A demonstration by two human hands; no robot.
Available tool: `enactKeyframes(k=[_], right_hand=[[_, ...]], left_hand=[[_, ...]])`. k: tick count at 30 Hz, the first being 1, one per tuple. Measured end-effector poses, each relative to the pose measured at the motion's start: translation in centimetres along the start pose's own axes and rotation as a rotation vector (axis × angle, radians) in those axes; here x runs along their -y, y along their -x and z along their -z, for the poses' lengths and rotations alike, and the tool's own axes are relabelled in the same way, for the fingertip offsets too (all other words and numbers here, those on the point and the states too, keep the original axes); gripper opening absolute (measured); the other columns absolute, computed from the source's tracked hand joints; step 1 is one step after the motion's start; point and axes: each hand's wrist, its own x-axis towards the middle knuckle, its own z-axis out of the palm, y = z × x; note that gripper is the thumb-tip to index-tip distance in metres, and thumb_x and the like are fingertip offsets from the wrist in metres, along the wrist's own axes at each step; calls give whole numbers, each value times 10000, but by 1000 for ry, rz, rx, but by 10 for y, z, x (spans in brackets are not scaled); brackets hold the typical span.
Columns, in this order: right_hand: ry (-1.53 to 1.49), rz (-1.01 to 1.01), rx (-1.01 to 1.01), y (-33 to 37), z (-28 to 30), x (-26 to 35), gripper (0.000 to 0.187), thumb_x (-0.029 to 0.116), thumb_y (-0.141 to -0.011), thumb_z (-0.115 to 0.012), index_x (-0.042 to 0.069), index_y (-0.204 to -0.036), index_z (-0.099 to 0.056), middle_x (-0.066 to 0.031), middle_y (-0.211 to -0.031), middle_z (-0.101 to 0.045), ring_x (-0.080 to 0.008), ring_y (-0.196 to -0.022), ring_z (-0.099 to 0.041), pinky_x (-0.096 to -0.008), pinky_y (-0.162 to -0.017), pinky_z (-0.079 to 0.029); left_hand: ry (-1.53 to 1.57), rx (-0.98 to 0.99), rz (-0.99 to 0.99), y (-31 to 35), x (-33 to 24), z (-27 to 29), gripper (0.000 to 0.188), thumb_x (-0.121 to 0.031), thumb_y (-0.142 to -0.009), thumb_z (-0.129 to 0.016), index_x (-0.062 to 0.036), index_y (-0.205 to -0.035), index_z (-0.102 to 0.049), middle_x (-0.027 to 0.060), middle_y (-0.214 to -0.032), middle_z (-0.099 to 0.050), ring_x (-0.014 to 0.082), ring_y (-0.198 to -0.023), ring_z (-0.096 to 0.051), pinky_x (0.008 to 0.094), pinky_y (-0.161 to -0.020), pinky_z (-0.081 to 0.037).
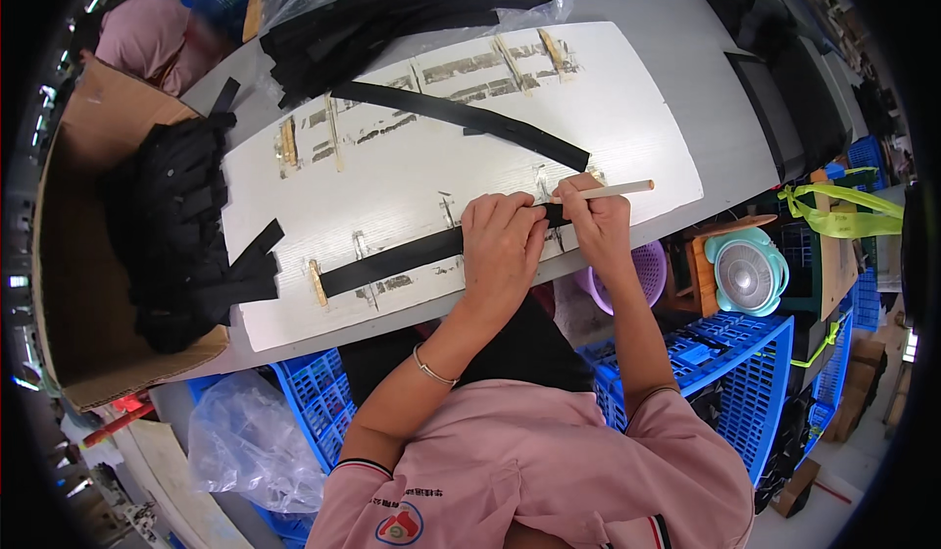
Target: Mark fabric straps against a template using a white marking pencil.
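Observation:
A long black fabric strip [402,260] lies along the near side of a white board [598,88] marked with tape and small wooden stops. My left hand [498,250] presses down on this strip, its fingers together and thumb against the cloth. Just right of it, my right hand [600,224] grips a slim white pencil [623,189] by one end, held low over the strip's right part; its tip is hidden by the fingers. Farther back, a second black strip [461,118] slants across the board, apart from both hands.
At left, a cardboard box [74,186] bears a heap of black strips [172,216]. More black strips [372,24] lie on clear plastic behind the board. Blue crates [750,392], a purple basket [647,273] and a turquoise fan [747,271] stand below the table's near edge.

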Motion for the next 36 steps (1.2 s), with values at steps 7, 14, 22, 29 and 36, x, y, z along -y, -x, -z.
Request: enactKeyframes(k=[7, 14, 22, 29, 36], right_hand=[[-32, 40, 109, 0, 1, -3, 196, 99, -962, -610, -33, -824, -649, -108, -689, -647, -163, -617, -625, -331, -590, -477], [-62, -82, 81, 8, 13, -7, 246, 132, -978, -599, -8, -787, -663, -30, -645, -586, -99, -594, -529, -285, -556, -409], [-234, -57, 49, 4, -2, -4, 165, 165, -1015, -655, 5, -1028, -694, 14, -729, -539, -49, -619, -453, -226, -560, -343], [537, 228, 122, -11, -20, 17, 369, 260, -775, -900, 80, -999, -667, -79, -816, -677, -245, -680, -642, -340, -643, -508], [651, 124, 5, -47, -42, 8, 331, 264, -837, -856, 91, -1032, -652, -90, -874, -708, -289, -744, -685, -382, -685, -527]], left_hand=[[-24, -33, -15, 2, 5, 3, 177, -59, -802, -758, -35, -970, -709, 62, -1073, -663, 274, -1020, -586, 434, -949, -428], [12, 0, 40, 19, 6, 23, 388, -66, -844, -723, -41, -1226, -662, 135, -1326, -602, 346, -1242, -547, 526, -1167, -342], [-558, -190, 314, 91, 87, 191, 593, 111, -794, -508, -60, -1346, -639, 150, -1488, -537, 372, -1474, -399, 560, -1244, -207], [-804, -129, 449, 121, 148, 273, 375, 42, -907, -574, -71, -1242, -698, 109, -1352, -654, 299, -1377, -526, 510, -1231, -263], [-741, -180, 386, 107, 153, 281, 268, 5, -937, -594, -67, -1165, -715, 96, -1250, -700, 280, -1240, -620, 486, -1185, -341]])
